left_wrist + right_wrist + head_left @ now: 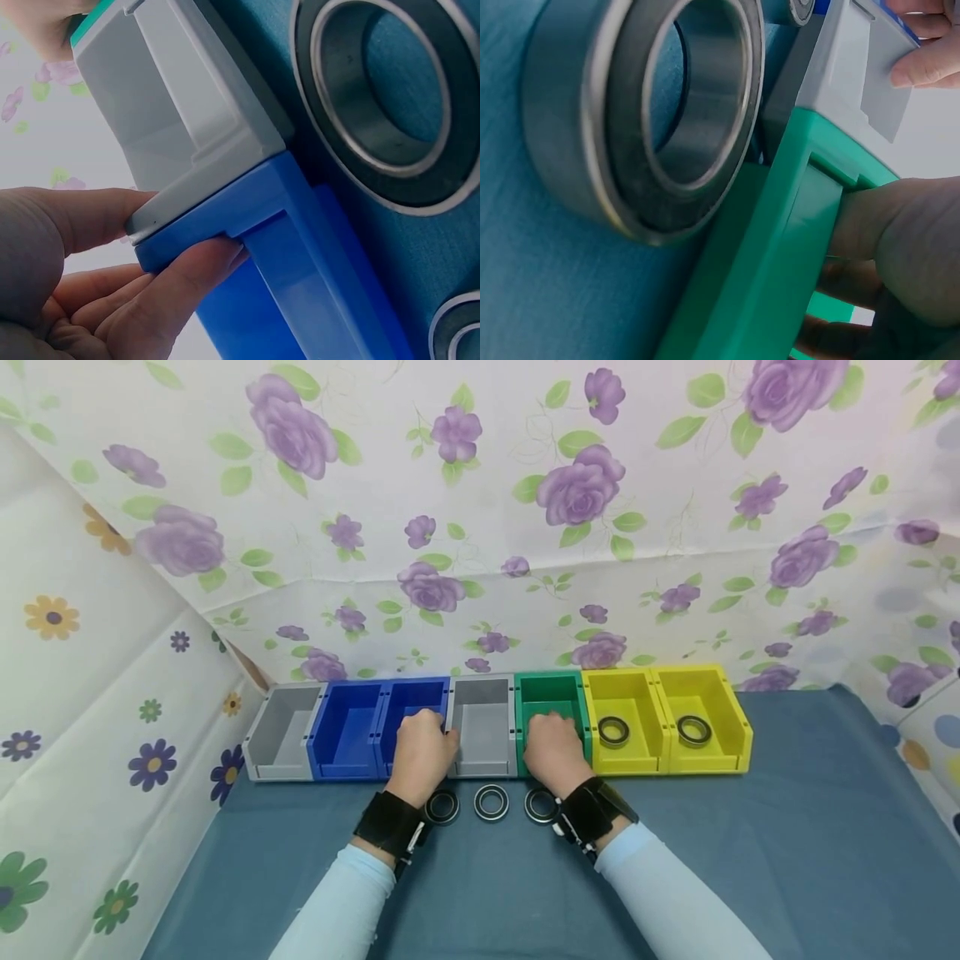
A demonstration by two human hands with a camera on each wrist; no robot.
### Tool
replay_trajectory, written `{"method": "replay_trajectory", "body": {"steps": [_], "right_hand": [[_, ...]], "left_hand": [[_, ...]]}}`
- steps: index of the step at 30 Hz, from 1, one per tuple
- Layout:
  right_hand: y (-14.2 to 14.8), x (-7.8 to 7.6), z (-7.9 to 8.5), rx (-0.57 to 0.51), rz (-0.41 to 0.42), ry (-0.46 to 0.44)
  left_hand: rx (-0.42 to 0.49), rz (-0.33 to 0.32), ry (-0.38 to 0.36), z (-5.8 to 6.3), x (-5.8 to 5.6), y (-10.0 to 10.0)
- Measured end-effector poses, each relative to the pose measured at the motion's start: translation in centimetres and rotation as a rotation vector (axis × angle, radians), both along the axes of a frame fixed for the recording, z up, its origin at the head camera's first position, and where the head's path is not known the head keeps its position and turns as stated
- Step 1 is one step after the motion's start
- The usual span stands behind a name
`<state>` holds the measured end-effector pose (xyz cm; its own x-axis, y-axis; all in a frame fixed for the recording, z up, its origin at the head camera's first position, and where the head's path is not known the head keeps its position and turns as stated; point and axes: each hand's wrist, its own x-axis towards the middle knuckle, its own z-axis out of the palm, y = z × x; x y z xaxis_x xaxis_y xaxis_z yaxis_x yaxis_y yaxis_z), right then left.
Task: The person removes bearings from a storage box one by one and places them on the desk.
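My left hand (422, 745) pinches the touching walls of the right-hand blue bin (300, 217) and the middle grey bin (210, 97). In the left wrist view its thumb lies on the grey side, its fingers on the blue side. My right hand (555, 750) reaches down into the green bin (780, 247), near its wall beside the grey bin; whether its fingers hold anything is hidden. Just in front of the bins lie three ring bearings: a left one (442, 807), a middle one (491, 802) and a right one (541, 806) by my right wrist.
The bins form one row. Another grey bin (281, 739) and a blue bin (347, 731) stand at its left end. On the right, two yellow bins (626, 764) hold a bearing (613, 732) and another bearing (693, 731). A flowered cloth (487, 552) hangs behind.
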<state>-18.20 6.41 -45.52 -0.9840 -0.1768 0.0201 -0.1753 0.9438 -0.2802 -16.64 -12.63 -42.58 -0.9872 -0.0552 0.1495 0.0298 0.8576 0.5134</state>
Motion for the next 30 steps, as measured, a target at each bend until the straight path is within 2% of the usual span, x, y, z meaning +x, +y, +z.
{"method": "replay_trajectory", "body": {"steps": [6,12,18,25,30], "right_hand": [[0.4,-0.1,0.2,-0.058,-0.013,0.012],[1.1,0.2,0.6,-0.097,-0.022,-0.02],[1.7,0.8,2.3,-0.118,-0.017,0.07],[3.3,2.5,4.4,-0.221,0.022,0.156],[4.5,3.8,5.4,-0.246,0.037,0.204]], "left_hand": [[0.001,-0.008,0.02,0.0,0.0,-0.1],[0.0,-0.012,0.017,0.0,0.0,-0.1],[0.004,-0.009,0.014,0.2,0.0,0.0],[-0.001,-0.005,0.007,0.2,-0.1,0.0],[-0.005,0.0,0.007,0.1,0.0,-0.1]]}}
